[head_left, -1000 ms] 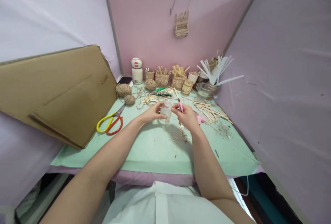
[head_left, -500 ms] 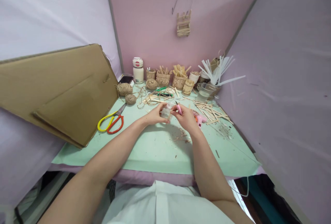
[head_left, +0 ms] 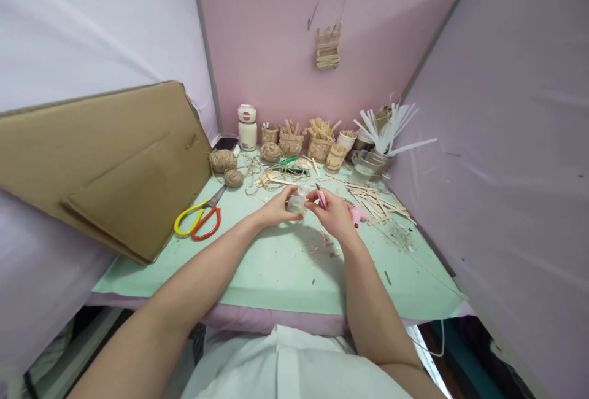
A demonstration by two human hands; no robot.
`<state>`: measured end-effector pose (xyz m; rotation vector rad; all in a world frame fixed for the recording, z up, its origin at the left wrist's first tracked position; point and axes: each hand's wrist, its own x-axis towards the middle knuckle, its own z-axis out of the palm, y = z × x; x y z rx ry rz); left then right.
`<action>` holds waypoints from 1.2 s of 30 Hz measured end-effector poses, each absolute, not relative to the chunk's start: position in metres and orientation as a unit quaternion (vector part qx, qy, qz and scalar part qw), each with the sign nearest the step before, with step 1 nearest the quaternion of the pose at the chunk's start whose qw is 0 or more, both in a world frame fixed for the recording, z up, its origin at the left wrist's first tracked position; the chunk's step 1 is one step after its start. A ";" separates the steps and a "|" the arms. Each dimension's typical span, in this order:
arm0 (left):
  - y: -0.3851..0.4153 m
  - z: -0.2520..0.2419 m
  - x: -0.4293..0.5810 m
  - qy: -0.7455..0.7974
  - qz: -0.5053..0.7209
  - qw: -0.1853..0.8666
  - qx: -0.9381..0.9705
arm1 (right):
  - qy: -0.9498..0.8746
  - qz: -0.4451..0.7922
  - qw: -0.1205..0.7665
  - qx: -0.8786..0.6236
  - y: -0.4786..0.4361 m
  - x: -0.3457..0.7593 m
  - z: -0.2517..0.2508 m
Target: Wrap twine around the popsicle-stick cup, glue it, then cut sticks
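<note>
The left hand is wrapped around a small clear jar, thumb on the near side and fingers on the far side, holding it above the middle of the counter. The right hand grips a pink tool with a dark tip that points up and away; it may be a small knife. The fingertips of that hand meet the right side of the jar, where a pale strip seems to lie against the wall; whether they pinch the strip or press it is too small to tell.

As for progress, most of the jar's visible wall looks bare and see-through, so the work on it appears to be at an early stage, with much of the surface uncovered. By contrast, a stick-covered pot at the back looks complete, as do two wrapped baskets filled with sticks. Many loose sticks lie unused to the right, and small scraps are scattered in front of the right hand, which suggests some trimming is done. A pink glue gun lies just beyond the right wrist. The scissors and the twine balls lie untouched on the left.
</note>
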<state>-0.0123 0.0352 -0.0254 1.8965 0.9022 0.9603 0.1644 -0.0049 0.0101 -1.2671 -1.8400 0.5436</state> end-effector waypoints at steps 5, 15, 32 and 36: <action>0.033 -0.023 -0.012 0.358 0.378 0.408 0.750 | -0.735 0.216 0.406 -0.498 -0.005 0.165 0.011; 0.032 -0.019 -0.013 0.374 0.359 0.376 0.768 | -0.738 0.219 0.411 -0.488 -0.005 0.165 0.008; 0.046 -0.020 -0.024 0.345 0.429 0.423 0.719 | -0.691 0.253 0.449 -0.507 -0.005 0.165 0.011; 0.051 0.000 -0.047 0.337 0.517 0.439 0.653 | -0.574 0.311 0.527 -0.544 0.004 0.160 0.010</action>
